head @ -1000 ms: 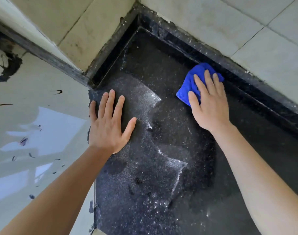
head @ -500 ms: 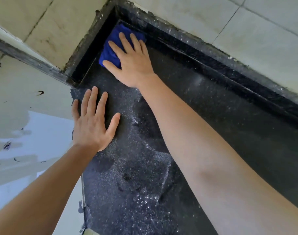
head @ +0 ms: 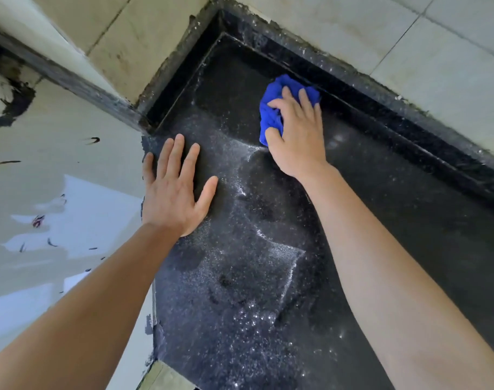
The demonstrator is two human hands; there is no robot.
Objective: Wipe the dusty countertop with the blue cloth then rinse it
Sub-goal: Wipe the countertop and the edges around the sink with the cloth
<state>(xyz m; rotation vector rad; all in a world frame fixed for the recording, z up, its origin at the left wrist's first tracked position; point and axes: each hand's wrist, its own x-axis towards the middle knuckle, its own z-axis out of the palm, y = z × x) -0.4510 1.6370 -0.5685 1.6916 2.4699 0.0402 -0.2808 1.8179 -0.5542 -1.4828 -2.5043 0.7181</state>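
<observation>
Blue cloth [head: 272, 114] is gripped by curled fingers [head: 287, 97] of the right hand [head: 296, 139]; dusty worktop [head: 240, 277] lies toward the flat, spread left hand [head: 175, 198].

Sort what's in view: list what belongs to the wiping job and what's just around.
In the job:
blue cloth, bunched in the right hand
dusty black countertop
left hand, flat on the countertop

Just around:
tiled wall behind
pale surface with dark marks, left of the countertop
</observation>
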